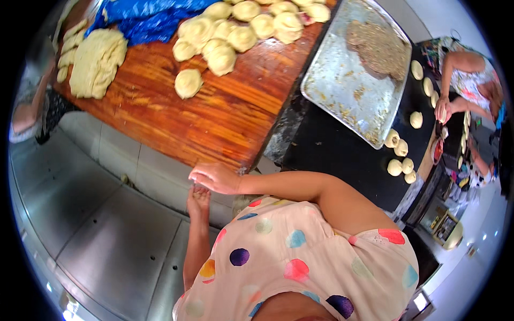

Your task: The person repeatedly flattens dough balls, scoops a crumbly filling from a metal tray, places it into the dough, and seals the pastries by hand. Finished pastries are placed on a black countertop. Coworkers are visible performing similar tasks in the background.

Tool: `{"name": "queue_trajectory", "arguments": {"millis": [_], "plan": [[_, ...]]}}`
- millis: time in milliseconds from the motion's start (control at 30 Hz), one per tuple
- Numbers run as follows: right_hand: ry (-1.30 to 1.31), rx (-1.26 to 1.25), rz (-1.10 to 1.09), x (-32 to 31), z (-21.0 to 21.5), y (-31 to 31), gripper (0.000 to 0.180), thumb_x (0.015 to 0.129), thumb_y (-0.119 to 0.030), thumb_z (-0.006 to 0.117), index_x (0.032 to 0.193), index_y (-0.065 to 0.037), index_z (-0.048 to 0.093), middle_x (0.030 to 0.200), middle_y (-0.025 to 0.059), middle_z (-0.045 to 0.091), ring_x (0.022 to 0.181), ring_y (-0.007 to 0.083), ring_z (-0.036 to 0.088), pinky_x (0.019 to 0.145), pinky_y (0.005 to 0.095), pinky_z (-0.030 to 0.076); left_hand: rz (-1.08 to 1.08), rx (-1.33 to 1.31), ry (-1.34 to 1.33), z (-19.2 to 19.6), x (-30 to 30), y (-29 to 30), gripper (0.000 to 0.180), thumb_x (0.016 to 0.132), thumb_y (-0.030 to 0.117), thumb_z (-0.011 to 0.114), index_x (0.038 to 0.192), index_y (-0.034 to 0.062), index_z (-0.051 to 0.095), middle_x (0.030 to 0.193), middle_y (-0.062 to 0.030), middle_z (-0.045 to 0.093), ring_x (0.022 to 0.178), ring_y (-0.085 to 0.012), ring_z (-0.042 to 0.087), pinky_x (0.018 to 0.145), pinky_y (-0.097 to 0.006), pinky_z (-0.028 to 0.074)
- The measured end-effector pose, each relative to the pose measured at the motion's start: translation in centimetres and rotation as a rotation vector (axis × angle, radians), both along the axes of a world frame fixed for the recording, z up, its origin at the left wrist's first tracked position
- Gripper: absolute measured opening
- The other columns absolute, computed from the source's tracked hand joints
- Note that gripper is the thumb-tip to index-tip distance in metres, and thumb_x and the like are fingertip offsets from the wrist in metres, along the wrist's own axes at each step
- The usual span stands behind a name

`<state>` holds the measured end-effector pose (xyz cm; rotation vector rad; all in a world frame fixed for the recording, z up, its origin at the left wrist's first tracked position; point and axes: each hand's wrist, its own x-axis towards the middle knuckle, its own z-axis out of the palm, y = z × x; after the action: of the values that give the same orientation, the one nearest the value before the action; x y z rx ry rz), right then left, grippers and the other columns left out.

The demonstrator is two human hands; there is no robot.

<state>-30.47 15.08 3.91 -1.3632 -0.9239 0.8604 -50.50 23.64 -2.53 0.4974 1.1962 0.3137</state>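
Just off the near edge of the wooden table, my two hands meet. My right hand reaches across from the right, its fingers bent together at the tip of my left hand. Below it, my left hand is palm up, with fingers loosely parted and one finger touching the right fingertips. Whatever is between the right fingertips is too small to make out. Nearest on the table is a single dough ball. Beyond it lies a pile of dough balls. A large folded slab of dough rests at the left.
Blue plastic sheeting lies at the back. Right of the table, a metal tray holds brown filling. Filled dough balls sit on a black surface. People work at the far right; another person stands at left.
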Motion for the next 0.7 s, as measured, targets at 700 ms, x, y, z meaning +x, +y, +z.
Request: {"name": "queue_trajectory", "arguments": {"millis": [700], "plan": [[0.168, -0.243, -1.281, 15.9, 0.3, -26.7, 0.02, 0.099, -0.008, 0.049, 0.111, 0.003, 0.06, 0.109, 0.0118, 0.064, 0.094, 0.0192, 0.066, 0.083, 0.0289, 0.054, -0.472, 1.532, 0.199, 5.9, 31.1, 3.4, 0.031, 0.086, 0.009, 0.066, 0.114, -0.0033, 0.06, 0.117, -0.0197, 0.061, 0.111, -0.0338, 0.058, 0.096, -0.04, 0.046]]}}
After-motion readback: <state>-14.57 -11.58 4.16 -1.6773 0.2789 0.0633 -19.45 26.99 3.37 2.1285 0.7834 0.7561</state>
